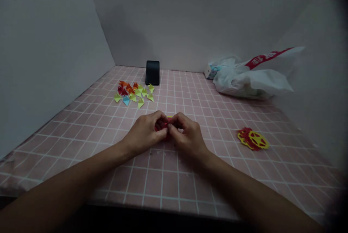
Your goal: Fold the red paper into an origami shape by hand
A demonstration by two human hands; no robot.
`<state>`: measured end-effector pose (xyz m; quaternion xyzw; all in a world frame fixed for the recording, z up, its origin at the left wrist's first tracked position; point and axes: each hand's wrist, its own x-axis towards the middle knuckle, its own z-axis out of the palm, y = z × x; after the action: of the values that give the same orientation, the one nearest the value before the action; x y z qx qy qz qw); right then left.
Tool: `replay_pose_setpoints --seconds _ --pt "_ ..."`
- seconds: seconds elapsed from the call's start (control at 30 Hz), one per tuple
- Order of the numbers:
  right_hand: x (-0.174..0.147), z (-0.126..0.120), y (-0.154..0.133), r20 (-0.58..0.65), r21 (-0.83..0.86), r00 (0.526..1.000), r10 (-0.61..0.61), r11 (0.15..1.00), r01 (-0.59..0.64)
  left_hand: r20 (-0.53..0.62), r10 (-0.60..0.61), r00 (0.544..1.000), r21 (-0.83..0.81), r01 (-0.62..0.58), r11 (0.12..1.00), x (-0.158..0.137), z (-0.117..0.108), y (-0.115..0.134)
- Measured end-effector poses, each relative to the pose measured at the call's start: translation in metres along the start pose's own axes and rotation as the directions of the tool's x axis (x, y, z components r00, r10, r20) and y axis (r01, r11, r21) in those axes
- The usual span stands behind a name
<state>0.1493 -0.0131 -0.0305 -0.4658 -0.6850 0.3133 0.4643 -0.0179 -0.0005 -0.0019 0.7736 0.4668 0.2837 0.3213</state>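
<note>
Above the near middle of the table, my left hand (pixel 148 129) and my right hand (pixel 187 133) meet over a small red piece (pixel 166 124), apparently paper. Both hands pinch it between thumb and fingers, and the thumb tips nearly touch. A sliver of yellow (pixel 169 117) shows just behind it. My fingers cover most of the piece, so its shape is hidden. Off to the right lies a small pile of red and yellow cut-out discs (pixel 252 139); the top yellow one has a star in a ring.
Several folded paper pieces (pixel 133 93) in yellow, orange, red and blue sit at the back left. Behind them a black phone (pixel 152 73) leans upright. A white plastic bag (pixel 252 80) and a small box (pixel 210 71) are at the back right. Pink checked cloth (pixel 152 186) covers the table.
</note>
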Motion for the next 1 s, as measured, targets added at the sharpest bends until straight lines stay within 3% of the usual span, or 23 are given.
replay_pose_setpoints --seconds 0.43,0.8,1.0 --pt "-0.0017 0.0014 -0.0013 0.025 0.022 1.0 -0.01 1.0 0.009 -0.026 0.033 0.999 0.098 -0.03 0.995 -0.0013 0.0002 0.0007" --pt "-0.0001 0.003 0.0009 -0.022 0.11 0.996 0.09 0.99 -0.087 -0.079 -0.011 0.997 -0.03 0.008 1.0 -0.0021 0.0008 0.002" --pt "0.0009 0.0037 0.0046 0.033 0.184 0.993 0.111 0.976 -0.116 -0.069 -0.004 0.998 -0.018 0.003 1.0 -0.0014 0.0004 0.0018"
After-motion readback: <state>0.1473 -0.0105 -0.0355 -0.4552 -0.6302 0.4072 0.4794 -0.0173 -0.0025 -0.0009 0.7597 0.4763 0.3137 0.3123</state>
